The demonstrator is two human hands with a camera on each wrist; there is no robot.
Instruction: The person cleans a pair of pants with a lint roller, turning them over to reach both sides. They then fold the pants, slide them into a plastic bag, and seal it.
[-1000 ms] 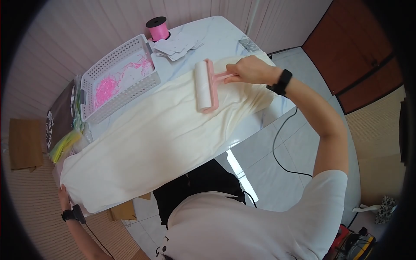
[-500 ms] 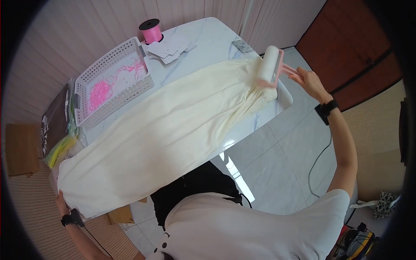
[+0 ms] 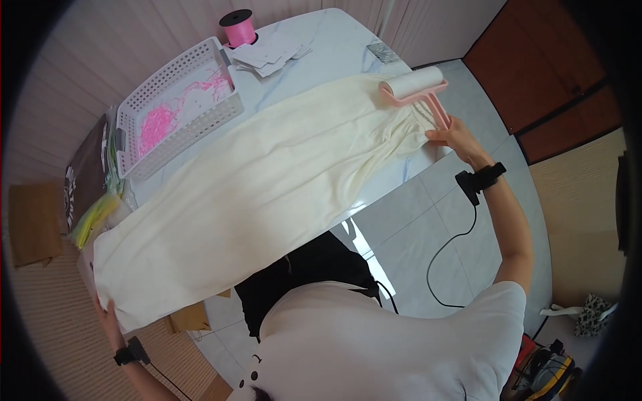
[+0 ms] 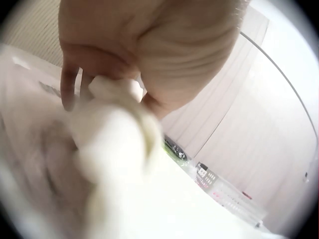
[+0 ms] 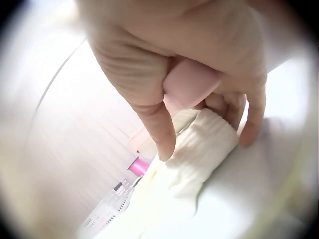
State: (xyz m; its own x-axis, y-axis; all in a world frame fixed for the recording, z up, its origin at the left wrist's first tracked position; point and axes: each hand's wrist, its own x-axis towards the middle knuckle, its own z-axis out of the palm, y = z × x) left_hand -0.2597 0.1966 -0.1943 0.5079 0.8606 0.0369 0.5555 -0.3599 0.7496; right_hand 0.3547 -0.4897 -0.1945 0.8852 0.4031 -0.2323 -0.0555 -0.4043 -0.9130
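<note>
A long cream garment (image 3: pixel 247 187) lies lengthwise over the table, its right end gathered into a ribbed band (image 5: pixel 207 144). At its lower left corner my left hand (image 3: pixel 110 319) pinches the fabric, bunched under the fingers in the left wrist view. My right hand (image 3: pixel 458 139) grips the handle of a lint roller (image 3: pixel 418 83) with a white roll and pink frame. The roller is raised at the garment's right end, its handle (image 5: pixel 189 84) tucked in the palm. Thumb and fingertips of that hand are around the ribbed band in the right wrist view.
Behind the garment stands a white basket (image 3: pixel 235 107) with pink shreds. A pink ribbon spool (image 3: pixel 239 30) and white cards (image 3: pixel 267 57) are at the back of the marble-patterned table (image 3: pixel 328 40). Packaged items (image 3: pixel 93 174) lie at the left edge. A cable (image 3: pixel 435 267) hangs from the right wrist.
My right hand has carried the lint roller from mid-garment past its right end, then turned the roll upward and come back to the ribbed band. The left hand stays at the left corner.
</note>
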